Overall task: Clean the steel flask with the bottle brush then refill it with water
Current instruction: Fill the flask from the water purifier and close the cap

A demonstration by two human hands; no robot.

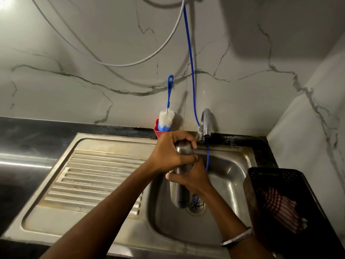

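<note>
Nearest you, at the bottom of the frame, your two forearms run up toward the centre, the right one wearing a bangle (236, 239). Left of them lies the ribbed draining board (89, 182). At centre your left hand (171, 152) curls round the top end of the steel flask (182, 195), and your right hand (190, 176) wraps its middle just below; both grip it. The flask's long axis runs nearly upright in the frame, its lower end over the sink (229, 176) beside the drain. Whether a cap is on I cannot tell, your left hand hides that end. The bottle brush (166, 119) stands untouched in a red holder (158, 130) at upper centre, just beyond your left hand, so that hand is nearer for the reach. Right of it is the tap (205, 124), and at lower right a dark basket (291, 206)
</note>
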